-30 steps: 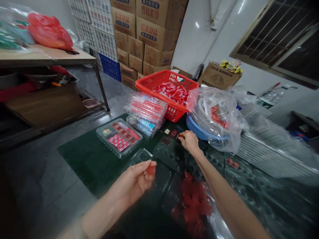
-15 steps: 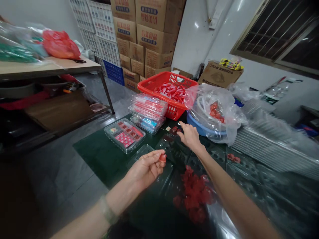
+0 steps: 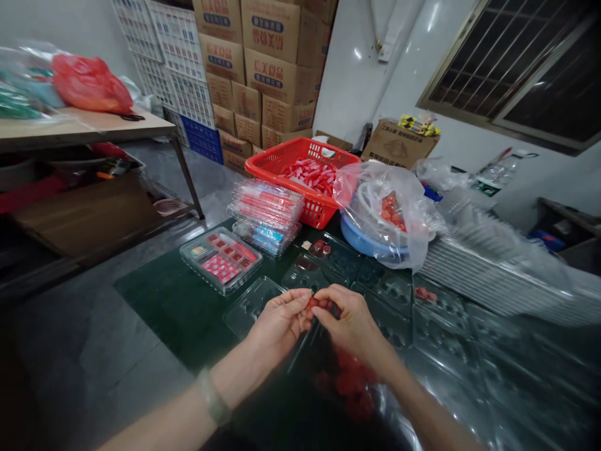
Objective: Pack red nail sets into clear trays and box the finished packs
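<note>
My left hand (image 3: pixel 280 318) and my right hand (image 3: pixel 350 318) meet over the dark green tabletop (image 3: pixel 154 294). Both pinch a small red piece (image 3: pixel 312 303), partly covered by the fingers, so its kind is unclear. Beneath the left hand lies a clear plastic tray (image 3: pixel 248 304). Under my right wrist is a blurred heap of red pieces (image 3: pixel 352 376). Left of the hands sits a filled clear tray (image 3: pixel 220 262) with red squares and pink-patterned packets. Beyond my hands, two dark red pieces (image 3: pixel 322 247) rest in another clear tray.
Stacked clear packs (image 3: pixel 267 203) stand before a red basket (image 3: pixel 323 210) of pink-red sticks. Right of it is a blue basin (image 3: pixel 370 241) with a plastic bag (image 3: pixel 416 219). Nested clear trays (image 3: pixel 488 269) lie at the right. Another table (image 3: pixel 154 128) stands at the left, cartons (image 3: pixel 282 69) behind.
My right hand has come back from the far tray to meet my left hand, and now pinches at the red piece. The camera view has shifted slightly rightward.
</note>
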{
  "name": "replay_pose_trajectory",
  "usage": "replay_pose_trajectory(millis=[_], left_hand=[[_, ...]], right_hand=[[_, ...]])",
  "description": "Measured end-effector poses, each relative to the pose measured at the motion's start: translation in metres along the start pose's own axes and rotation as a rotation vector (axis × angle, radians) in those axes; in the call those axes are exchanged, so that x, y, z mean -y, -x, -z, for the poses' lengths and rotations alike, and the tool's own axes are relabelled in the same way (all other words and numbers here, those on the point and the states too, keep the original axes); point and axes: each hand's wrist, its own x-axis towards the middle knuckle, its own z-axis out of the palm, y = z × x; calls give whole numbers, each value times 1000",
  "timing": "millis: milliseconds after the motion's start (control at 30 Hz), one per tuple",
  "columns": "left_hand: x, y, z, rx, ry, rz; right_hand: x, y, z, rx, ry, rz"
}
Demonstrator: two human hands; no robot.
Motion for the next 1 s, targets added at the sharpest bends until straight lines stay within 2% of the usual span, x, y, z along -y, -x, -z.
replay_pose_trajectory(millis=[100,167,267,367,467,533,700,867,1000], left_hand=[[-3,-2,2,-5,-104,-1],[-8,-1,4,-25,-254,-66],[-24,-3,5,-28,-589,-239],[-49,-15,2,-24,-910,-456],[-67,-40,0,-15,-1136,-639],[-71,-60,-2,-8,-1324,-726],[-57,-115,-16,16,-2045,-978],[-42,-165,-37,119,-2241,-1054],[-38,-184,-45,276,-2328,-1054]], right_hand=[[-32,-21,5,-82,60,-76],[-61,-41,8,-166,197,-176],[-100,-71,10,-175,391,-300],[-122,-89,5,-144,439,-327],[-128,-95,0,-106,494,-326],[-128,-97,-2,-72,543,-314],[-121,-97,-4,-16,694,-244],[-112,-94,-2,17,775,-200],[-109,-92,0,29,797,-199]])
